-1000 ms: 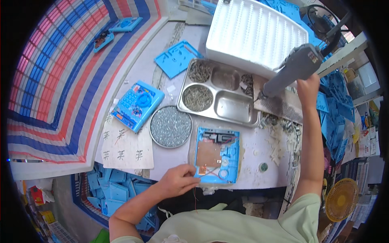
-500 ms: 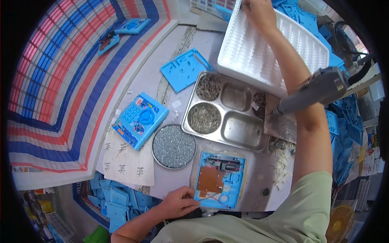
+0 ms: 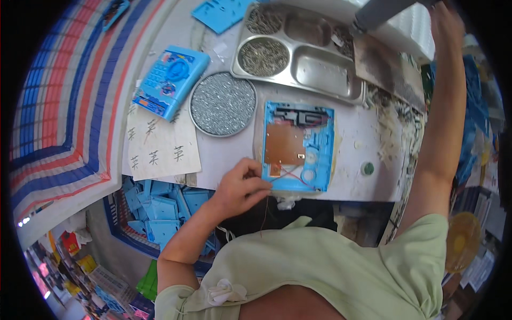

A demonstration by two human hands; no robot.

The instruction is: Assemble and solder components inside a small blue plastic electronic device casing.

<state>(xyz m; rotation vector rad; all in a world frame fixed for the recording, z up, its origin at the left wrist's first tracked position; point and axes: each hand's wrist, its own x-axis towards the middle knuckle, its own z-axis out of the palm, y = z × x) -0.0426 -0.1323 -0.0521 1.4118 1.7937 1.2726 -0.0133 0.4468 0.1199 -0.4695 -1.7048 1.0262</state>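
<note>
The right hand (image 3: 447, 26) has swung from the white tray (image 3: 410, 33) to the upper right, its grip unclear from here. The left hand (image 3: 242, 186) pinches a wire (image 3: 292, 175), presumably keeping it off the board (image 3: 282, 144); the case (image 3: 326, 152) lies open-side up, insides reachable, on the tabletop (image 3: 349, 178).

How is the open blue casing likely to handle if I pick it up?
The open blue casing should feel stiff, as its raised walls look like moulded plastic. Its thin red wire will probably flop or snag, since it lies uncovered near the lower edge. The brown board has no cover over it, so it may be easily knocked or scratched.
</note>
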